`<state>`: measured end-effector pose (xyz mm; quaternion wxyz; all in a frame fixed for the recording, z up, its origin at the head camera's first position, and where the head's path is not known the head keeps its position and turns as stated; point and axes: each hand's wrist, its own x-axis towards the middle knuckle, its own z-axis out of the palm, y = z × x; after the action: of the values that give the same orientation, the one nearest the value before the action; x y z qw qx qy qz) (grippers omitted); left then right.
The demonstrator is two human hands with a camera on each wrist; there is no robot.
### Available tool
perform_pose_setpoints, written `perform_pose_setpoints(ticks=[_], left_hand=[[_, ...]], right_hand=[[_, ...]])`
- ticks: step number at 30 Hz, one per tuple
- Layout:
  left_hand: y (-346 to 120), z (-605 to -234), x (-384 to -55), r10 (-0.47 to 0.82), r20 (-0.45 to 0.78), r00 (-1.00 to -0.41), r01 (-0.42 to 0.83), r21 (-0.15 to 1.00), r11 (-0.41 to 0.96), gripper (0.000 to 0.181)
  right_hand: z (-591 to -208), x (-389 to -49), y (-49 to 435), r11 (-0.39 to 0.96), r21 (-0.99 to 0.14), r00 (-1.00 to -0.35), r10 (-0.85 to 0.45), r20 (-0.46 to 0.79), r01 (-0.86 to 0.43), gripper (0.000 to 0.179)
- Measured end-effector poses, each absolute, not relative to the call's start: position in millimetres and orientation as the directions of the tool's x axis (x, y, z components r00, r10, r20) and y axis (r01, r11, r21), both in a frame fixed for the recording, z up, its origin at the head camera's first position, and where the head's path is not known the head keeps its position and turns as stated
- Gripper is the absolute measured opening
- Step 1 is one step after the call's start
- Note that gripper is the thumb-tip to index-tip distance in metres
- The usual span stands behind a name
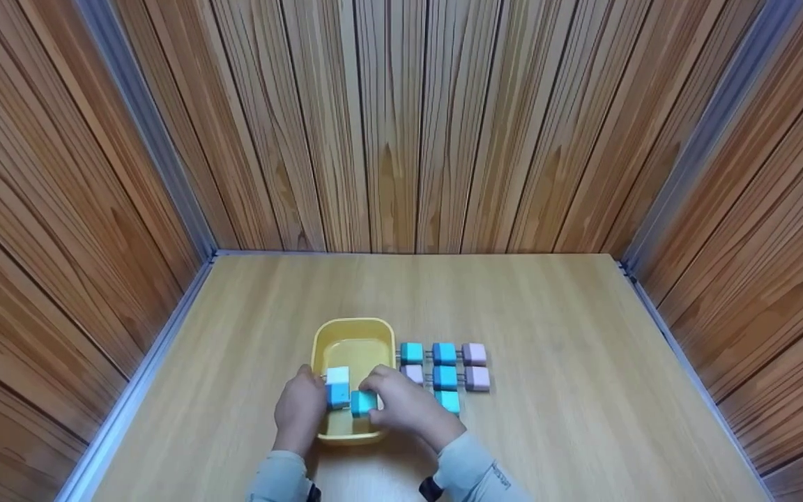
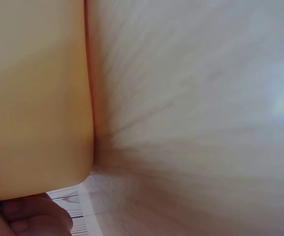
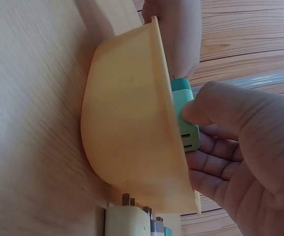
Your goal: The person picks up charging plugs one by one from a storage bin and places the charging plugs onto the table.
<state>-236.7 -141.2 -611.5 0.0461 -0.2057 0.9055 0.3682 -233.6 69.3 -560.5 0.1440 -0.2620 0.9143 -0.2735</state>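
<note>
My left hand (image 1: 300, 406) grips the left rim of a yellow plastic basket (image 1: 354, 323); its curled fingers (image 2: 33, 216) show past the basket wall in the left wrist view. With thumb and fingers, my right hand (image 1: 408, 404) holds a teal-green plug charger (image 1: 361, 404) at the basket's right side. Two slots show on that charger's end in the right wrist view. Next to my left hand, a white and blue charger shape (image 1: 337, 390) sits within the basket; whether it is one piece or two, I cannot tell.
Right of the basket, several plug chargers stand in rows on the wooden table (image 1: 555, 362). Among them are a teal charger (image 1: 412, 353), a blue charger (image 1: 445, 353) and a lilac charger (image 1: 474, 354). Wood-plank walls (image 1: 401, 139) enclose the table at the back and sides.
</note>
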Motion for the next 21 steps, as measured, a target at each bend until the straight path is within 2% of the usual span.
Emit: perform_pose_setpoints(ticks=[10,21], left_hand=[[-141.9,-609.8,-234.5,-0.330,-0.271,-0.904,-0.423,0.675,0.604,0.049],[-142.4,-608.9,-235.5,-0.335,-0.283,-0.899,-0.435,0.671,0.600,0.047]], right_hand=[[-552.9,-228.5,80.2,0.700,-0.608,-0.840,-0.534,-0.096,-0.376,0.039],[-547.5,-223.6,100.2,0.682,-0.605,-0.862,-0.506,0.015,-0.411,0.040]])
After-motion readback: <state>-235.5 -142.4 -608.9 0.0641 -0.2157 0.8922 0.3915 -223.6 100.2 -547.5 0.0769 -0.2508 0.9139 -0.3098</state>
